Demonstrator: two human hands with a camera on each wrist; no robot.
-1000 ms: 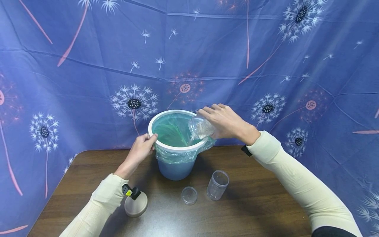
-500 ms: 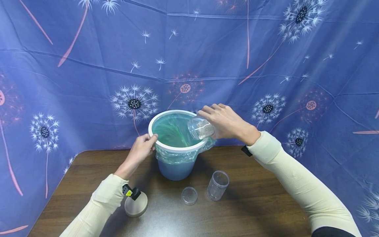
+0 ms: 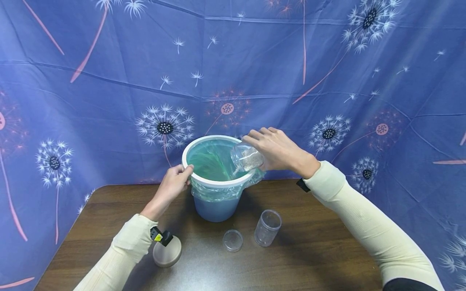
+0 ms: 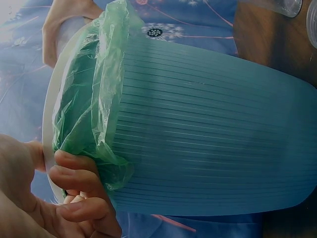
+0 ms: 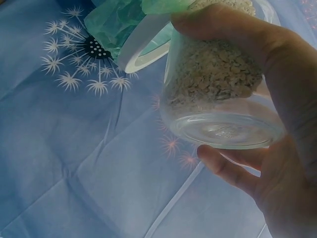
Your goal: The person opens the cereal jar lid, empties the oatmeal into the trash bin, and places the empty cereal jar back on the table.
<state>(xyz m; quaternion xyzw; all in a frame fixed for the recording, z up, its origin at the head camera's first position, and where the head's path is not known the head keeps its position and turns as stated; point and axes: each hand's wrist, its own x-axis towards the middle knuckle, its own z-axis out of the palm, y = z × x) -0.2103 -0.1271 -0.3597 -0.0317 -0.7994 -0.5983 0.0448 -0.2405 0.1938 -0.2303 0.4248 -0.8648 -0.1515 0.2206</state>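
A blue trash bin [image 3: 217,209] with a white rim [image 3: 218,184] stands on the table, lined with a green plastic bag [image 4: 110,74] folded over its outside. My left hand [image 3: 171,185] pinches the rim at its left side, thumb on top and fingers beneath. In my right hand [image 3: 278,150] is a clear jar [image 5: 228,130], tipped sideways with its mouth over the bin's opening. Pale flakes [image 5: 213,74], like rolled oats, lie inside the jar, and some show at its lip in the head view. The bin's bottom is hidden.
An upright clear canister [image 3: 267,230] stands on the wooden table [image 3: 320,242] in front of the bin. Beside it lies a clear round lid [image 3: 233,240]. A beige round lid [image 3: 167,252] sits near the left wrist. A blue dandelion-print cloth [image 3: 255,60] hangs behind.
The tilted jar shifts only slightly over the bin. Flakes show at its lip a second ago and now, but hardly half a second ago. The left hand stays on the rim.
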